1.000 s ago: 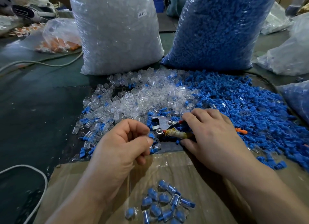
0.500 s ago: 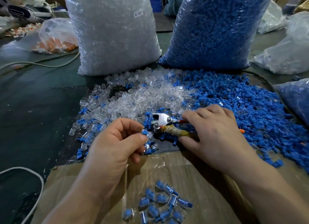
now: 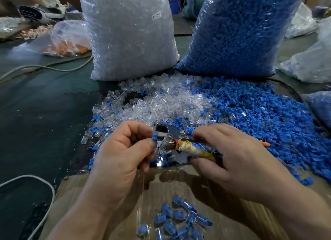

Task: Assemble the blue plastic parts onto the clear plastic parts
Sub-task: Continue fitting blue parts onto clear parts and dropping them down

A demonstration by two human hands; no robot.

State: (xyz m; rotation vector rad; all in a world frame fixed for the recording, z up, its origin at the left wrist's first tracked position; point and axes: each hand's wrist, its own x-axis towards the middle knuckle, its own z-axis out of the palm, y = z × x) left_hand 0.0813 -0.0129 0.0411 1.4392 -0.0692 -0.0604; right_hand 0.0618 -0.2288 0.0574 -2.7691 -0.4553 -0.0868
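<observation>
Hands meet just above the near edge of the loose parts. Left hand [image 3: 121, 155] pinches a small blue part [image 3: 155, 136] tightly between thumb and forefinger, the other fingers curled under. The fingertips cover most of it, so whether a clear piece is held with it cannot be told. The blue part touches the head of a metal tool [image 3: 168, 134]. Right hand [image 3: 238, 161] curls round the tool's taped handle [image 3: 194, 151], whose far end is hidden under the palm. Glare on the metal makes the working end unreadable. Clear parts pile [image 3: 161, 103] lies beyond the hands, blue parts pile [image 3: 259, 110] to its right, the two mixed at the border. Clear bag [image 3: 129, 33] and blue bag [image 3: 238, 30] stand behind, tops cut off. Assembled pieces [image 3: 179, 220] lie on cardboard [image 3: 75, 195], the nearest cut by the frame edge.
</observation>
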